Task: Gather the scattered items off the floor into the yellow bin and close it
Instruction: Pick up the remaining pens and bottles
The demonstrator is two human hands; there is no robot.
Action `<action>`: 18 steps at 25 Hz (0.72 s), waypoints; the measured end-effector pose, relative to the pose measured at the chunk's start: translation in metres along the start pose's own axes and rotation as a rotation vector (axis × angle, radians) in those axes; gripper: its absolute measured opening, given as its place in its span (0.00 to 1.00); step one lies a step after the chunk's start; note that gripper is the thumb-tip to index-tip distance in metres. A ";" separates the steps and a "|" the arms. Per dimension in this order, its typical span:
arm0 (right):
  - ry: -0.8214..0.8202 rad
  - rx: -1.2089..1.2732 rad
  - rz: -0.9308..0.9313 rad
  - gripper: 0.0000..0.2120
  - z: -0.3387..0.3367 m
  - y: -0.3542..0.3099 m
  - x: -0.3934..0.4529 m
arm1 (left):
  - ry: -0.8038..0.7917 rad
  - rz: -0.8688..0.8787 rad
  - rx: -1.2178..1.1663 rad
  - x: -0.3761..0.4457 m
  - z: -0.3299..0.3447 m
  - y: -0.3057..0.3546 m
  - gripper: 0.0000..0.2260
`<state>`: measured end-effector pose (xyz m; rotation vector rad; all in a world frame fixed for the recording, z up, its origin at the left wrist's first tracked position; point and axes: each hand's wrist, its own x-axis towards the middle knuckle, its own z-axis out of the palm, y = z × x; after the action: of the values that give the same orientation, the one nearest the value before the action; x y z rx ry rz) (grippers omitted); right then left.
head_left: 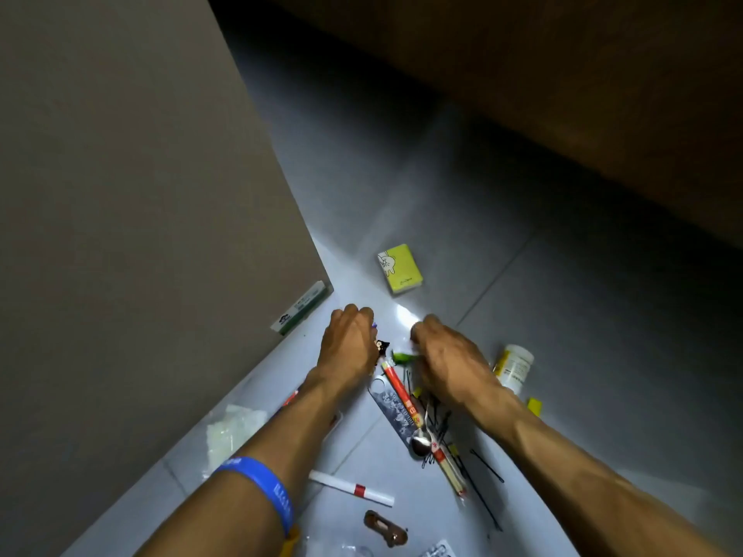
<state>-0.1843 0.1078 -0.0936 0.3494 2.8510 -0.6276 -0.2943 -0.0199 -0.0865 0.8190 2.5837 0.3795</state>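
Two hands work low over the floor (502, 251): the left hand (349, 343) curls around small bits, the right hand (444, 351) pinches one green piece (402, 357). One yellow box (399, 268) lies beyond; one white bottle (514, 367) lies right; one spoon (422, 442) lies nearer.

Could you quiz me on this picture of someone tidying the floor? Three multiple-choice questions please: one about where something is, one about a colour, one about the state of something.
1. Where does the small yellow-green box with a rabbit drawing lie?
A. beyond both hands, alone on the floor
B. under the left forearm
C. on the white pill bottle

2. What colour is the rubber wristband on the left arm?
A. red
B. blue
C. black

3. How does the white pill bottle with a yellow label lie?
A. upright
B. on its side
C. held in the left hand

Answers: 1 A, it sits apart past the fingertips; 2 B, plainly blue; 3 B, it lies flat beside the right hand.
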 end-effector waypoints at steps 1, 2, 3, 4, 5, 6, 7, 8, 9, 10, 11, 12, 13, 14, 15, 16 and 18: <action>0.096 0.104 0.077 0.08 -0.005 0.001 0.006 | 0.025 -0.055 -0.098 -0.003 -0.001 0.002 0.09; 0.187 0.154 0.144 0.10 -0.009 0.002 0.017 | 0.067 -0.124 -0.212 -0.005 -0.003 0.004 0.10; 0.242 0.145 0.191 0.13 -0.013 0.002 0.032 | 0.112 -0.193 -0.332 -0.006 -0.004 0.006 0.11; 0.247 0.105 0.212 0.19 -0.016 0.002 0.048 | 0.156 -0.259 -0.466 -0.007 -0.006 0.005 0.10; 0.213 0.045 0.207 0.24 -0.017 0.001 0.065 | 0.193 -0.331 -0.599 -0.010 -0.007 0.004 0.10; 0.160 -0.018 0.189 0.28 -0.016 0.000 0.078 | 0.215 -0.410 -0.697 -0.016 -0.009 0.002 0.10; 0.111 -0.068 0.180 0.30 -0.015 0.000 0.088 | 0.217 -0.486 -0.728 -0.023 -0.009 0.000 0.11; 0.079 -0.086 0.188 0.29 -0.012 -0.001 0.093 | 0.200 -0.545 -0.690 -0.030 -0.009 -0.004 0.12; 0.077 -0.093 0.207 0.27 -0.008 -0.002 0.094 | 0.181 -0.577 -0.607 -0.038 -0.007 -0.008 0.12; 0.094 -0.100 0.227 0.25 -0.002 -0.004 0.090 | 0.168 -0.568 -0.507 -0.044 -0.003 -0.011 0.12; 0.116 -0.106 0.248 0.24 0.003 -0.008 0.083 | 0.164 -0.525 -0.412 -0.047 0.002 -0.014 0.10; 0.127 -0.086 0.266 0.23 0.006 -0.012 0.074 | 0.152 -0.469 -0.329 -0.049 0.005 -0.016 0.07; 0.141 -0.020 0.295 0.22 0.008 -0.016 0.063 | 0.124 -0.403 -0.238 -0.047 0.009 -0.015 0.09; 0.169 0.088 0.344 0.22 0.006 -0.016 0.048 | 0.080 -0.329 -0.158 -0.044 0.015 -0.011 0.15; 0.216 0.219 0.409 0.20 0.002 -0.013 0.031 | 0.042 -0.269 -0.101 -0.038 0.021 -0.006 0.20; 0.277 0.341 0.476 0.19 -0.004 -0.004 0.012 | 0.026 -0.225 -0.062 -0.034 0.026 -0.001 0.21; 0.393 0.454 0.592 0.16 -0.014 0.027 -0.031 | 0.045 -0.173 -0.055 -0.027 0.034 0.011 0.15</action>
<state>-0.1493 0.1319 -0.0836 1.4604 2.6705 -1.1568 -0.2535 -0.0223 -0.1041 0.5691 2.6480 0.4186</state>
